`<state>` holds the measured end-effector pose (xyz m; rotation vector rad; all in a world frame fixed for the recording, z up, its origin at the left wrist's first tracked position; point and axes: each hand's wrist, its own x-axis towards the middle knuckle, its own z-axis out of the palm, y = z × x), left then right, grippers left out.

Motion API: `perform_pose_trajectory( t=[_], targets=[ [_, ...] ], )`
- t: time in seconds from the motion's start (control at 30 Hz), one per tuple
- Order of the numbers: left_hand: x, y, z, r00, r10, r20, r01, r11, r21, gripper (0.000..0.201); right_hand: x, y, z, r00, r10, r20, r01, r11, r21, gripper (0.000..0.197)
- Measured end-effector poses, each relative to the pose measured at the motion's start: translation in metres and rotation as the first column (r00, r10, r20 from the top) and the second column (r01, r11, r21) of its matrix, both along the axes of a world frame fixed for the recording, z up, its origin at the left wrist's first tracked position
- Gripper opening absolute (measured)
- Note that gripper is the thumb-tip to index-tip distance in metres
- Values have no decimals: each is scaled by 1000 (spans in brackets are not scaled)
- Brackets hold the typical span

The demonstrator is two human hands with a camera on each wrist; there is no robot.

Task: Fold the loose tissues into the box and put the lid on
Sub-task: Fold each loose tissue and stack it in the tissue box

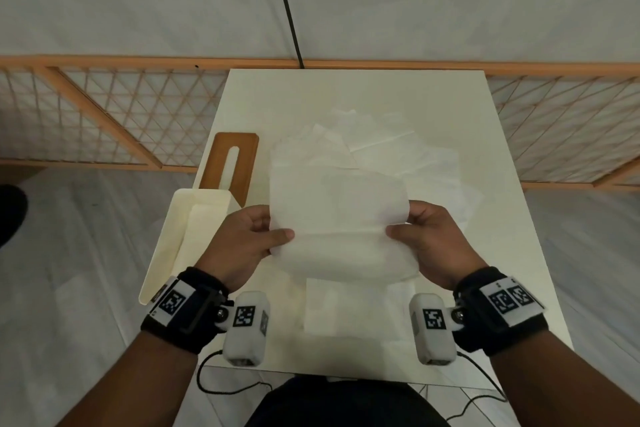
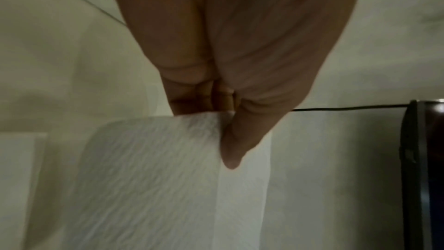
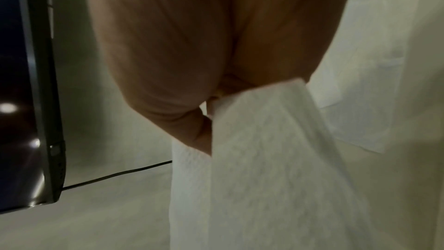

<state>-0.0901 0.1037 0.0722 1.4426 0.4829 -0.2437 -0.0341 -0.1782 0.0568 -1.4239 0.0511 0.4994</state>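
Both hands, left [image 1: 247, 236] and right [image 1: 434, 236], pinch a tissue [image 1: 337, 218] by its side edges, just right of the box [image 1: 180, 236].

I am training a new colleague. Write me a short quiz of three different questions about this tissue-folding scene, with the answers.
1. True or false: the brown wooden lid with a slot sits on the cream open box.
2. Which hands hold the white tissue sheet? A left only; B right only; C both.
3. Fill in: a folded white tissue lies on the white ___.

Key: 1 false; 2 C, left hand and right hand; 3 table.
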Motion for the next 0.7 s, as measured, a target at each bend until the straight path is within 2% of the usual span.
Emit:
perform_pose_trajectory(
  t=[0.07, 0.17, 0.3, 0.4, 0.43, 0.53, 0.6, 0.67, 0.7],
  targets=[
    [-2, -1, 1, 997, -52, 55, 49, 997, 60, 30, -2, -4, 1, 1000, -14, -1, 14, 999, 42, 24],
    [-1, -2, 7, 977, -182, 111, 162, 973, 162, 28, -1, -10, 0, 997, -60, 47, 59, 998, 26, 17],
    [-2, -6, 10, 945, -288, 155, 257, 947, 190, 22, -2, -20, -9, 991, -94, 97, 95, 995, -9, 25],
    [-4, -8, 3, 960, -219, 175, 195, 970, 147, 28, -6, -26, -10, 994, -92, 62, 88, 994, 60, 28],
    [-4, -9, -1, 972, -170, 165, 156, 983, 94, 32, -6, -28, -10, 996, -83, 37, 79, 993, 87, 28],
    [-4, -8, -12, 992, -8, 125, 28, 987, -160, 21, -6, -36, -11, 992, -75, -100, 94, 974, 206, 28],
    [-5, -10, -14, 992, -1, 124, 19, 989, -150, 27, -6, -38, -9, 984, -50, -171, 97, 955, 280, 33],
    [-5, -12, -15, 992, -32, 124, 42, 996, -74, 44, -7, -39, -6, 976, -43, -215, 105, 954, 282, 38],
    [-5, -14, -14, 992, -33, 124, 41, 997, -62, 47, -7, -39, -5, 976, -42, -214, 98, 961, 259, 42]
  ],
)
